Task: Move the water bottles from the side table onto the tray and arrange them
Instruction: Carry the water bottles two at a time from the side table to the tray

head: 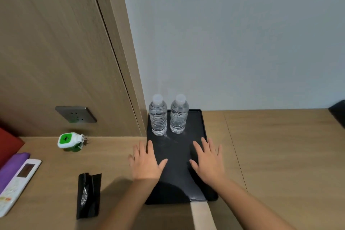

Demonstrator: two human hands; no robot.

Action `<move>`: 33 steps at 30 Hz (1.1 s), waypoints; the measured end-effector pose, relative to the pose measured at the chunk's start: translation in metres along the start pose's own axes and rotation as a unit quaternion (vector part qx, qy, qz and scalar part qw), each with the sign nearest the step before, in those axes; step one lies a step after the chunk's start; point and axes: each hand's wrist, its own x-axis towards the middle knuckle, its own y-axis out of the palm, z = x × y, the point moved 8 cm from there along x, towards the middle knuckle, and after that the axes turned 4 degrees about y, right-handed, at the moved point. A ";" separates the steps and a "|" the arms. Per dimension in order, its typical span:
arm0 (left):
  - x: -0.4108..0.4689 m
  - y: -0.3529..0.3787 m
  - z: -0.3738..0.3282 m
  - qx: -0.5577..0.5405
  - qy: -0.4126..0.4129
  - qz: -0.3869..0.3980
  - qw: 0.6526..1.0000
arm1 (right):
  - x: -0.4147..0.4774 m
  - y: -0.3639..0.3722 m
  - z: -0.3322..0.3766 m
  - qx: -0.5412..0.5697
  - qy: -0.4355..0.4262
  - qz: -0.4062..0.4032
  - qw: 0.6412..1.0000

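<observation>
Two bottles upright on the tray; your hands spread and holding nothing

The left bottle point(158, 117) and right bottle point(178, 115) stand side by side, close but apart, at the far end of the tray point(204, 129) on the counter point(270, 145); your left hand point(146, 164) and right hand point(208, 162) lie over the near end, fingers point(197, 148) straight and splayed, gripping nothing; whether they rest on the tray I cannot tell; the bottles look full, so probably weighty, thin-walled and easily dented; to shift one, take it round the ribbed middle, not the cap, and keep it upright.
</observation>
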 end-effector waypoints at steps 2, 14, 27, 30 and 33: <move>-0.012 -0.004 -0.004 0.006 0.004 0.000 1.000 | -0.011 -0.003 -0.005 -0.011 -0.003 -0.007 1.000; -0.108 -0.021 -0.075 0.017 0.118 -0.045 0.992 | -0.109 -0.017 -0.075 0.018 0.010 -0.079 0.997; -0.284 0.016 -0.293 0.026 0.333 -0.060 0.941 | -0.319 0.019 -0.288 0.074 0.202 -0.099 0.972; -0.323 0.025 -0.339 0.016 0.391 -0.039 0.919 | -0.379 0.034 -0.339 0.090 0.275 -0.104 0.952; -0.355 0.027 -0.380 0.003 0.445 -0.027 0.895 | -0.436 0.039 -0.379 0.105 0.342 -0.114 0.927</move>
